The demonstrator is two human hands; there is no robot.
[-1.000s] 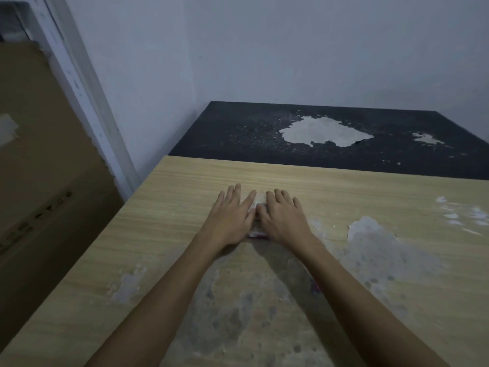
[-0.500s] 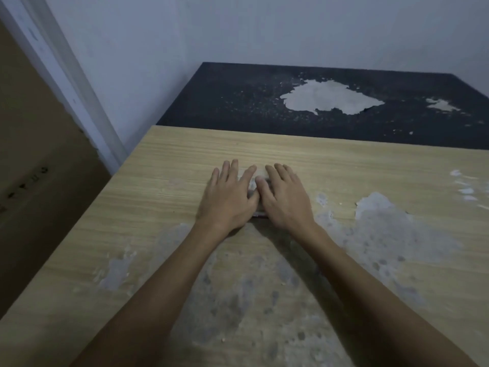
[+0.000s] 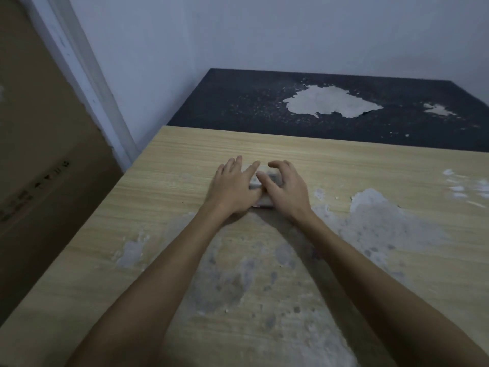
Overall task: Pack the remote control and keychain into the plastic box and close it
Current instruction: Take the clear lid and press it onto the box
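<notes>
A small translucent plastic box [image 3: 264,178] lies on the worn wooden table [image 3: 370,176], mostly covered by both hands. My left hand [image 3: 232,188] rests flat on its left half with fingers spread. My right hand [image 3: 287,188] covers its right half with the fingers curled up and the thumb on the lid. The lid looks down on the box. The remote control and the keychain cannot be seen anywhere.
A dark speckled table [image 3: 238,107] with peeled pale patches adjoins the far edge. A white wall and a door frame [image 3: 87,75] stand at the left, with a brown cardboard box [image 3: 39,168] below. Grey worn patches mark the wooden top.
My right hand's fingers have lifted and curled from lying flat on the box. The left hand stays flat. The camera view has shifted a little.
</notes>
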